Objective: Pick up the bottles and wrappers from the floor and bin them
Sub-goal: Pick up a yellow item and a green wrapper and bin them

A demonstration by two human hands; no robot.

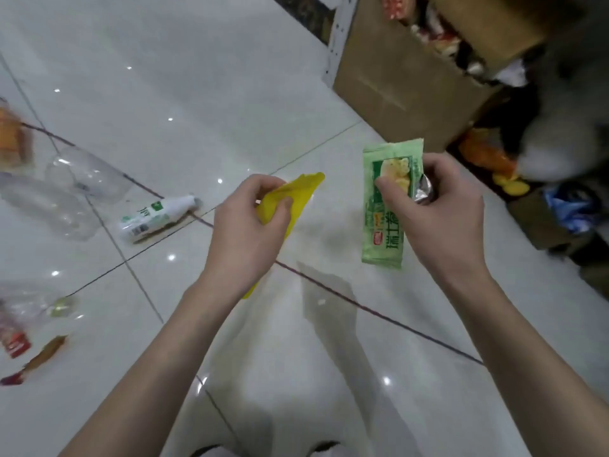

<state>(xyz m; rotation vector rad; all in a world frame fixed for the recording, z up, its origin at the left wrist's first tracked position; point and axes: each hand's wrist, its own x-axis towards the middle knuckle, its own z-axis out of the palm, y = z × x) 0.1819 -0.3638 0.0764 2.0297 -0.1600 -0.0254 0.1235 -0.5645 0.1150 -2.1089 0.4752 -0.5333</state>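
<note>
Left hand (253, 222): grips yellow wrapper (298, 192), long axis slanting up-right.
Right hand (438, 209): pinches green wrapper (387, 225), upright.
Bottle (158, 217): on floor (204, 94), cap pointing right.

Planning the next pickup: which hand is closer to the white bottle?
Left. The left hand, holding a yellow wrapper, is just right of the white bottle; the right hand, holding a green wrapper, is farther right.

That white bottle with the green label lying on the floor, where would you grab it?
Probably around the middle of the white bottle, coming down from above and pinching across its narrow width. It lies flat on its side on the floor, so its long round body is exposed on top.
</note>
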